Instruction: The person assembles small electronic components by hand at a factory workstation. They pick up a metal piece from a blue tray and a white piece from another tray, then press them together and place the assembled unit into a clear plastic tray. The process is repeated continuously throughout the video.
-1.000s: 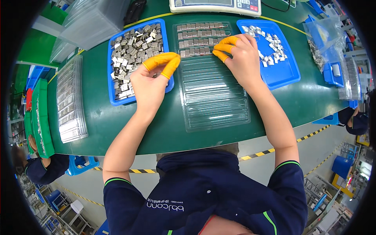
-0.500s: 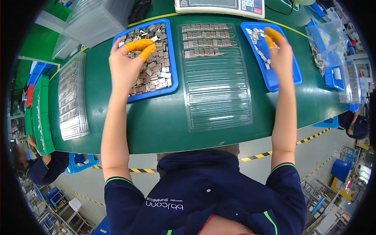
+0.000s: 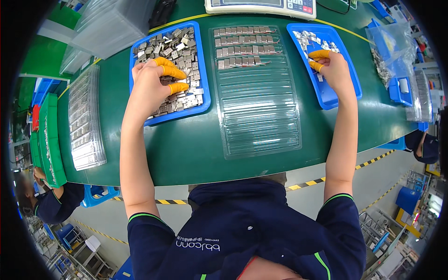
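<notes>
Head view, left side: one left hand (image 3: 154,85), fingers (image 3: 179,87) in yellow finger cots (image 3: 173,71), tips a little apart, no piece seen clamped between them. Directly under and beyond these tips: metal pieces (image 3: 183,57), small, squarish, grey, hard-edged, some glinting, heaped at all angles with no common long axis; the left hand is the nearer. Around them, a blue plastic tray (image 3: 204,70), rim just right of the tips.

Head view, right side: one right hand (image 3: 337,73), cots likewise yellow, fingers bent down at the white pieces (image 3: 305,39), which lie beneath and beyond them (whether a piece is pinched, cannot tell). Container: a second blue tray (image 3: 329,97), smooth, its bare floor nearer the wearer than the fingers.

Head view, between both sets of fingers: one clear plastic slotted tray (image 3: 261,114), glossy, ribbed, long axis running away from the wearer, slots crosswise. In its far slots, four rows of blocks (image 3: 238,61) with thin reddish wires, the nearest row shorter, lying right of the left fingers and left of the right fingers. Beneath all: a green tabletop (image 3: 186,156), smooth.
</notes>
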A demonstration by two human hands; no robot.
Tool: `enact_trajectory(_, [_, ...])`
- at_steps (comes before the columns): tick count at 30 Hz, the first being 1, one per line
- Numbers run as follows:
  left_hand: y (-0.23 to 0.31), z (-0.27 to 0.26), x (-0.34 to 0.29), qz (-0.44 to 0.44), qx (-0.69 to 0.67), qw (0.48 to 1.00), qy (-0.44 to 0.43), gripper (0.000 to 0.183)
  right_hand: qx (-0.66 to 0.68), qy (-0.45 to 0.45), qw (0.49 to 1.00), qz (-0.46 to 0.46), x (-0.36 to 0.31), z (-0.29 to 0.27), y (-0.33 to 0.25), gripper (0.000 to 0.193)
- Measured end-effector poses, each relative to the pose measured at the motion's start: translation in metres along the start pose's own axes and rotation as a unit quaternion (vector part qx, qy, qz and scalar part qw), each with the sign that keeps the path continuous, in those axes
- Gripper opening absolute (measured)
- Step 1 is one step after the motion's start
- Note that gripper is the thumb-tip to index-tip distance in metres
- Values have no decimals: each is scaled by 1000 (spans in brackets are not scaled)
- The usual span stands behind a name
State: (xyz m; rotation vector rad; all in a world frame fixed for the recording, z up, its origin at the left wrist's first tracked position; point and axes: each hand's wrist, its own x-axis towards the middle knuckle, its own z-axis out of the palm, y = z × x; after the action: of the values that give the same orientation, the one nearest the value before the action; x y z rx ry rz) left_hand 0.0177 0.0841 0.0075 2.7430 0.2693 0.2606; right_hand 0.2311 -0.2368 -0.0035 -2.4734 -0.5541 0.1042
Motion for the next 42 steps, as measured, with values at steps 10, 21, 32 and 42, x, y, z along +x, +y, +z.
enact_trajectory(10, [18, 13, 4, -116, -343, 927, 98, 23, 44, 16, 999, -17, 3, 9, 11, 25])
enact_trajectory(21, [67, 34, -15, -133, -696, 705, 29, 31, 450, 1, 891, -63, -27, 32, -59, 24])
enact_trajectory(32, [74, 42, -19, -137, -652, 746, 19, 28, 558, -116, 820, -46, -69, 62, -98, 25])
enact_trajectory(42, [74, 42, -18, -143, -645, 750, 20, 29, 537, -102, 836, -53, -71, 57, -98, 24])
